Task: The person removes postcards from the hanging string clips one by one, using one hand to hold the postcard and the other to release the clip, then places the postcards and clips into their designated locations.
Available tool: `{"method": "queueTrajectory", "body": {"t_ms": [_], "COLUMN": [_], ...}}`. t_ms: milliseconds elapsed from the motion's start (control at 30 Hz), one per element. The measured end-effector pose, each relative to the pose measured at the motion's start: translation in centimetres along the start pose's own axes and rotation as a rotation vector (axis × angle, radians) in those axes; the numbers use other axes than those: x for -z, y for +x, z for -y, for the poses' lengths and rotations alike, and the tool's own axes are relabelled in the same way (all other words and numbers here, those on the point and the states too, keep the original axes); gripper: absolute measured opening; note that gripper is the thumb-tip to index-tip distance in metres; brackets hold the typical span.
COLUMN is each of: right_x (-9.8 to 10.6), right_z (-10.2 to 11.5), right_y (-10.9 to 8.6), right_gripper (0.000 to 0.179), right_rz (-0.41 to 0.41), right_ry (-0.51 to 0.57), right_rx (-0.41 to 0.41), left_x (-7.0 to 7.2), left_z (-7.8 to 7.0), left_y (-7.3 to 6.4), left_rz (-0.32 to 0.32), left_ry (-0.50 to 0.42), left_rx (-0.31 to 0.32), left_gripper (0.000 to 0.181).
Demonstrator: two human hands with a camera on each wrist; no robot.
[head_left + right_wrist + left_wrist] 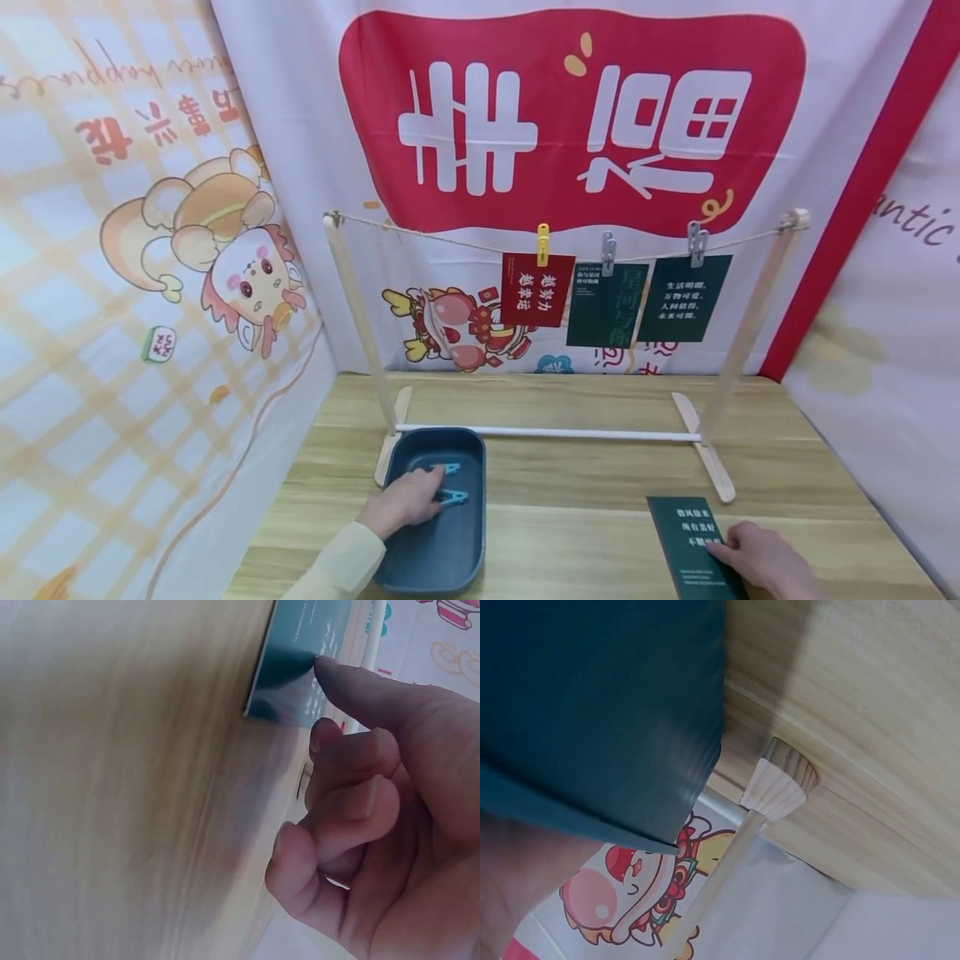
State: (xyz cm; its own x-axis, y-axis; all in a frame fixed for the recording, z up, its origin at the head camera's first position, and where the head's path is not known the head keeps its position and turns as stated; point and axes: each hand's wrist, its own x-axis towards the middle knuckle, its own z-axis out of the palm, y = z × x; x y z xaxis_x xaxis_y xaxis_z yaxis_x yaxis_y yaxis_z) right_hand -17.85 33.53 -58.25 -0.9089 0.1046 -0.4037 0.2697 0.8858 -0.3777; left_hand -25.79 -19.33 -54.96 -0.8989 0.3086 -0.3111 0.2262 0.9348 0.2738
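Note:
My left hand [408,500] reaches into a dark blue tray [480,533], its fingertips at two light blue clothespins, an upper clothespin [448,468] and a lower clothespin [453,498]. Whether the fingers pinch either one cannot be made out; in the left wrist view the tray's wall [607,712] hides them. My right hand [765,554] pinches the right edge of a dark green card [682,533] with white lettering, low at the front right. In the right wrist view the thumb [367,694] lies on the card's face and the other fingers are curled.
Behind stands a wooden frame [738,333] with a string [450,239] across its top. A red card [532,292] hangs from a yellow clothespin [543,244]; a green card [606,308] and another green card [684,300] hang from grey clothespins. A white bar [547,432] joins the feet.

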Motion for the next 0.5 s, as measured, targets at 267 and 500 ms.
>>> {"method": "queueTrajectory", "body": {"t_ms": [267,500], "right_x": [0.3,0.6], "right_z": [0.8,1.4], "right_y": [0.2,0.5], "right_gripper": [0.038,0.04], "right_rz": [0.033,0.022], "right_ry": [-0.019,0.172], "right_rx": [-0.02,0.006], "left_x": [-0.2,1.0], "left_z": [0.2,0.1], "left_y": [-0.4,-0.7], "left_rz": [-0.021,-0.113], "left_ry": [-0.029,-0.044], "left_rx": [-0.015,-0.047], "left_gripper": [0.04,0.029]}}
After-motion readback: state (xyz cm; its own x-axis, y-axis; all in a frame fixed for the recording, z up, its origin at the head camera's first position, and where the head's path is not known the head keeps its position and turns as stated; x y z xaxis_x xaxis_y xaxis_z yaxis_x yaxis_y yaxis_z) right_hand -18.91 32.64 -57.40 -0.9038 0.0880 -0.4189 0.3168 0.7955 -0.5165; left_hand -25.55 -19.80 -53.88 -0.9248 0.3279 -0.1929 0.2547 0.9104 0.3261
